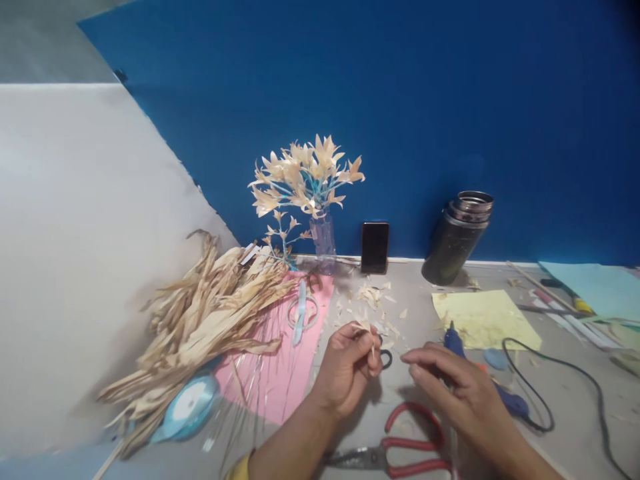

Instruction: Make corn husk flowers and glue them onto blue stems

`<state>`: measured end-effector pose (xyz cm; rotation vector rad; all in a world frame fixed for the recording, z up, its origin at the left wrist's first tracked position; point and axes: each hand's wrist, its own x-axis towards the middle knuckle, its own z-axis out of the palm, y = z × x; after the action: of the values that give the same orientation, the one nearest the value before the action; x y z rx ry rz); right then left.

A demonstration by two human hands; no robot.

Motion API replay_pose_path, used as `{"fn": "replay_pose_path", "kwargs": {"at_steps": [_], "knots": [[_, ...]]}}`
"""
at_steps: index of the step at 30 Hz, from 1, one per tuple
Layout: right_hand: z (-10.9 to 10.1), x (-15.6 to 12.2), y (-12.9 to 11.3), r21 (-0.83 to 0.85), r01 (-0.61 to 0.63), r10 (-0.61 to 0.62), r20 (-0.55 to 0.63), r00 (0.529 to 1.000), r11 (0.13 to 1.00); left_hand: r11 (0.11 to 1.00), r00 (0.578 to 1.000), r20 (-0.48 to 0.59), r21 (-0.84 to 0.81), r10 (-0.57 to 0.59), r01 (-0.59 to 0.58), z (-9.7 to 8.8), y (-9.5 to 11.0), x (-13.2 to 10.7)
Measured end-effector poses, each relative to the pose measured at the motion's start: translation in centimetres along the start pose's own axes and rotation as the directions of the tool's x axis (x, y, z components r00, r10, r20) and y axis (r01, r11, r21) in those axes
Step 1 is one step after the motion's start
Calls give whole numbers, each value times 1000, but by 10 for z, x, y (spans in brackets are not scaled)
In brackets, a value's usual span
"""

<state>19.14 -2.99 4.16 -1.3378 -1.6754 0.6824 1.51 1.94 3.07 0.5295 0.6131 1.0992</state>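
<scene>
My left hand [350, 363] pinches a small pale corn husk piece [368, 328] between thumb and fingertips, with its pointed tips sticking up. To its right, my right hand [450, 380] hovers with fingers stretched out, and nothing shows in it. Behind and beside the right hand lies a blue glue gun [511, 400], partly covered by that hand. Red-handled scissors [395, 453] rest on the table below the hands. The black loop of another tool [386, 359] shows just past my left fingertips; the rest of it is hidden.
Dried corn husks [210, 313] and a blue ribbon roll [190, 403] lie left, by pink paper [307, 363] with thin wires. Husk flowers [305, 173] stand in a clear vase [324, 240]. Behind are a phone [375, 247] and tilted flask [455, 237]; yellow paper [483, 313] lies right.
</scene>
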Motion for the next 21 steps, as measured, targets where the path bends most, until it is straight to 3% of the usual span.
{"fn": "replay_pose_path", "kwargs": {"at_steps": [13,21], "knots": [[6,-3,-8,-4,-28,28,39,999,1000,971,979,-7,-127,-205,202,-3,-15,0],[7,-5,-8,-15,-49,50,72,996,999,942,966,-21,-230,-256,244,-3,-20,-2]]}}
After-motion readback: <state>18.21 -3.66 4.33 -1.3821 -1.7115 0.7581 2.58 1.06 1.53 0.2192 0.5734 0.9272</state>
